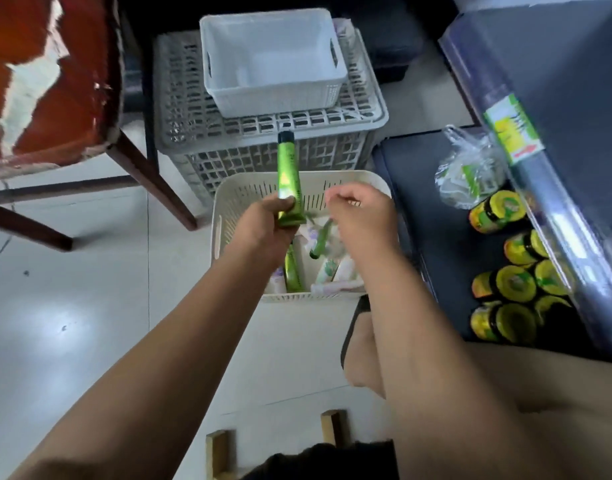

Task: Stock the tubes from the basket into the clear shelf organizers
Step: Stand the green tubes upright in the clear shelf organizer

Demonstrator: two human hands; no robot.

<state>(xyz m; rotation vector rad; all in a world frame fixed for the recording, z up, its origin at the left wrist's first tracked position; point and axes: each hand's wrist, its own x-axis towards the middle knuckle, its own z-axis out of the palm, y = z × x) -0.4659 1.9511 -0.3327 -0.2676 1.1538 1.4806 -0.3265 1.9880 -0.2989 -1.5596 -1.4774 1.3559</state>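
Left hand (266,228) grips green tube (286,168) above basket (225,199) rim.

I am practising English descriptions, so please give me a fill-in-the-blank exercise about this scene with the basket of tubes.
1. The left hand holds a ___ tube over the cream basket.
2. The tube's cap is ___.
3. The ___ bin sits on the grey crate.
4. The jars on the right have ___ lids.
Missing words: green, black, white, yellow.

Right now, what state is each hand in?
Left hand: grips a green tube.
Right hand: fingers curled over the basket; hold cannot be told.
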